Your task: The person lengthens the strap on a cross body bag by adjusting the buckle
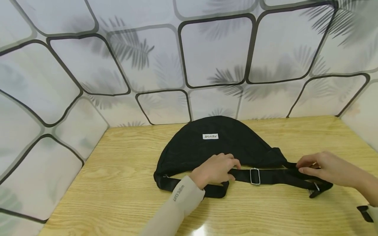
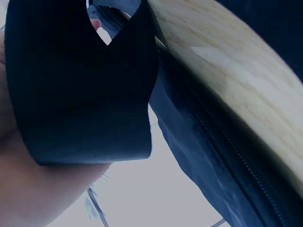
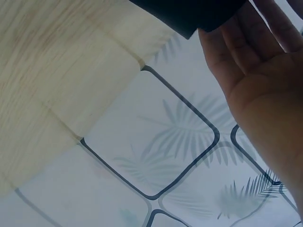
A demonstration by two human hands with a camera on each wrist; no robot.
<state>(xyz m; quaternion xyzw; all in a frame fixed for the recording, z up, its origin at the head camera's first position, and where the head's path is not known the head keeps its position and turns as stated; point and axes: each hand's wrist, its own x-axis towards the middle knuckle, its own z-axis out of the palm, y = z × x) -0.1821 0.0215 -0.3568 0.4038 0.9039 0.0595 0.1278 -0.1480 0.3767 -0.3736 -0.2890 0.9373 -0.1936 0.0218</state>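
Observation:
A black crescent-shaped sling bag (image 1: pixel 189 147) lies on the table, its white label (image 1: pixel 210 136) upside down in the head view. Along its near side runs a black webbing strap (image 1: pixel 271 177) with a silver slider buckle (image 1: pixel 255 176). My left hand (image 1: pixel 214 168) grips the strap left of that buckle. A fold of the strap (image 2: pixel 80 94) hangs close before the left wrist camera, beside the bag's zipper (image 2: pixel 236 161). At the bag's right end, my right hand (image 1: pixel 327 168) pinches the strap between thumb and fingers, near a second metal buckle (image 1: pixel 316 186).
The wood-grain table (image 1: pixel 103 196) meets a pale patterned backdrop (image 1: pixel 218 52) right behind the bag. Similar covering rises along the left side and at the right edge.

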